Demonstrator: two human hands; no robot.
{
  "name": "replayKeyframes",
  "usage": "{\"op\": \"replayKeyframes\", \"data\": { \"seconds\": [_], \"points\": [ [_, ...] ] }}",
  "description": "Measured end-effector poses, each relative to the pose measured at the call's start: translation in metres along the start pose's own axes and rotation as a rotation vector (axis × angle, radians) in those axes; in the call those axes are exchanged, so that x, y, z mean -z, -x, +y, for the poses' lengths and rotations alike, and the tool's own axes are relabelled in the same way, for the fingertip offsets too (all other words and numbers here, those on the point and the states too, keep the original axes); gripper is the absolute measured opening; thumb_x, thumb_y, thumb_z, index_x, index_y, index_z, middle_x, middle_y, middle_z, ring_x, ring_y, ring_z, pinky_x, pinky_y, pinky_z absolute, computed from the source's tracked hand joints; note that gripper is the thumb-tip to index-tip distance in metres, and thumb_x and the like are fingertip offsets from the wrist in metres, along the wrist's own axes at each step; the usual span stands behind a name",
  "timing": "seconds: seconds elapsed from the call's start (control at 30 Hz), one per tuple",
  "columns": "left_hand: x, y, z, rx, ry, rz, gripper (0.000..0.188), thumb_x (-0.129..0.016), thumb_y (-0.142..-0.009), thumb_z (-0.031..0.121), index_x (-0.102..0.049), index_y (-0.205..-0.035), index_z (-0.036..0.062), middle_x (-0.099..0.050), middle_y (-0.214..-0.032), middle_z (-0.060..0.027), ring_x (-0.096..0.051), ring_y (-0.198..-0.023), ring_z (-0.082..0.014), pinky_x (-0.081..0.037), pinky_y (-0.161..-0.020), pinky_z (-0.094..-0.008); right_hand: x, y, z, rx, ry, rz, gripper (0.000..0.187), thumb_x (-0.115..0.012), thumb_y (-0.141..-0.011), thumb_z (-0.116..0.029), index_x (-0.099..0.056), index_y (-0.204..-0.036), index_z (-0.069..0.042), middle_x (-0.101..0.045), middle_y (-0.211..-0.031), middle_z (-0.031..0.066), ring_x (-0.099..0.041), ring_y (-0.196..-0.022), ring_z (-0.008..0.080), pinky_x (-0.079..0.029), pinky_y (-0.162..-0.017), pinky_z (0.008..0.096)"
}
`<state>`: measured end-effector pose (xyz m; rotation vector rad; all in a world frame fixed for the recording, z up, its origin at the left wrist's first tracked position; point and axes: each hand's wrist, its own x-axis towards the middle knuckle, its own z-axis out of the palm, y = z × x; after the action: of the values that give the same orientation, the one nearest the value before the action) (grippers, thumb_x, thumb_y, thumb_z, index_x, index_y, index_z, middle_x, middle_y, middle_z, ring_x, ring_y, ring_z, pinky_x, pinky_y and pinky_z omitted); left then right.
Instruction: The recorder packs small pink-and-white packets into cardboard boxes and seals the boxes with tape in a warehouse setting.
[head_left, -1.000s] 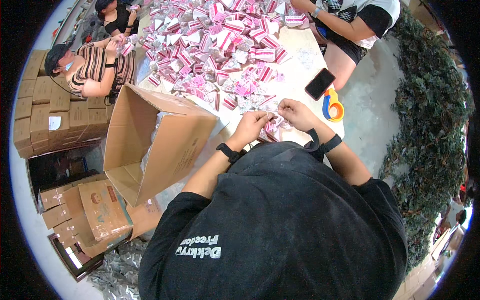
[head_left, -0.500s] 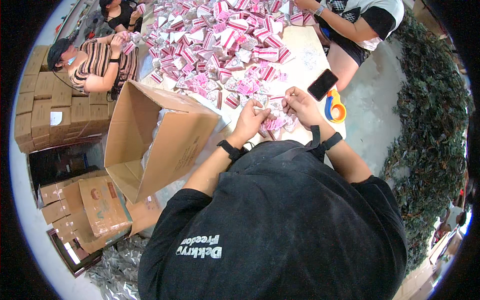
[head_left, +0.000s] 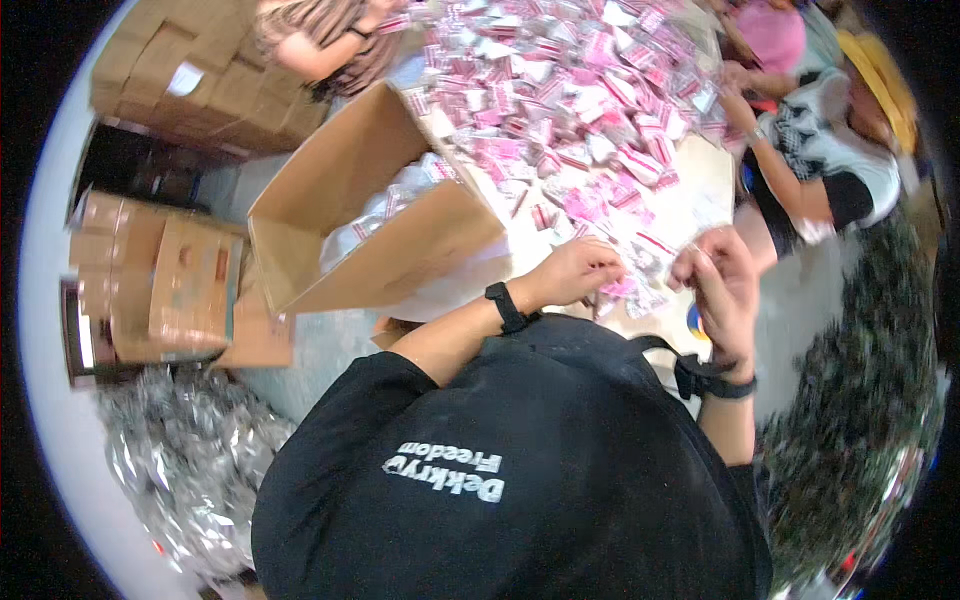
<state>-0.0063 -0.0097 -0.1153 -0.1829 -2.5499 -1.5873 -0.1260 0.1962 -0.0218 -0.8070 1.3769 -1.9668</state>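
Observation:
My left hand [head_left: 578, 272] is over the near edge of the table, its fingers curled in beside small clear packets with pink labels [head_left: 622, 290]. Whatever its fingertips may hold is hidden. My right hand [head_left: 722, 285] is raised to the right with thumb and fingers pinched together; blur keeps me from seeing what is between them. A packet with a red-and-white striped label [head_left: 655, 246] shows between the two hands. Behind them, a big heap of similar packets [head_left: 560, 90] covers the far part of the table.
An open cardboard box [head_left: 420, 255] with clear packets inside stands left of my hands. A blue and yellow ring [head_left: 695, 321] shows partly behind my right hand. Co-workers are across the table at left and right. Stacked cartons [head_left: 190, 75], silvery bags [head_left: 200, 460] and dark greenery [head_left: 850, 420] surround me.
The view has swung, so the table and box appear farther right. My right hand has lifted and moved away from my left hand. The phone is no longer visible.

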Motion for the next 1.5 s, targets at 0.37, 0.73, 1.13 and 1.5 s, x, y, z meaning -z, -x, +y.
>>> {"op": "replayKeyframes", "data": {
  "seconds": [0.37,0.73,1.13,1.5],
  "points": [
    [0.149,0.003,0.173,-0.059,-0.153,-0.049,0.019,-0.066,-0.089,0.013,-0.062,-0.079,-0.0026,-0.059,-0.074,-0.0111,-0.057,-0.072,-0.0245,-0.045,-0.07,-0.0353,-0.001,0.005,-0.028,0.11,-0.025,-0.055,0.008,-0.053,-0.101,-0.008,-0.051,-0.103,-0.001,-0.065,-0.1,0.0175,-0.061,-0.081,0.0192,-0.05,-0.071,0.0282],
    [0.357,0.093,0.333,0.118,-0.488,0.681,0.027,-0.044,-0.102,0.02,-0.053,-0.086,-0.0009,-0.052,-0.086,-0.0047,-0.049,-0.079,-0.0123,-0.041,-0.074,-0.0276,0.111,0.051,0.025,-0.548,1.425,-0.074,0.046,-0.068,-0.091,-0.037,-0.061,-0.115,0.002,-0.067,-0.099,0.0257,-0.064,-0.093,0.0431,-0.05,-0.081,0.0479],
    [0.398,0.156,0.231,0.775,-0.473,0.443,0.028,-0.057,-0.092,0.022,-0.06,-0.074,0.0007,-0.051,-0.064,0.0027,-0.047,-0.059,-0.0075,-0.038,-0.056,-0.026,0.026,-0.003,0.038,-0.452,1.153,-0.027,0.028,-0.065,-0.094,-0.019,-0.061,-0.114,0.0,-0.069,-0.091,0.0187,-0.069,-0.081,0.0316,-0.052,-0.071,0.0398],
    [0.354,0.243,-0.065,1.083,-0.811,-0.707,0.039,-0.058,-0.073,0.028,-0.076,-0.092,-0.0004,-0.071,-0.097,-0.0251,-0.069,-0.093,-0.0373,-0.053,-0.081,-0.0444,-0.024,-0.017,0.062,-0.362,1.166,-0.141,0.022,-0.068,-0.092,-0.014,-0.063,-0.107,0.0,-0.069,-0.085,0.0147,-0.069,-0.077,0.0252,-0.053,-0.066,0.0342]
  ]
}}
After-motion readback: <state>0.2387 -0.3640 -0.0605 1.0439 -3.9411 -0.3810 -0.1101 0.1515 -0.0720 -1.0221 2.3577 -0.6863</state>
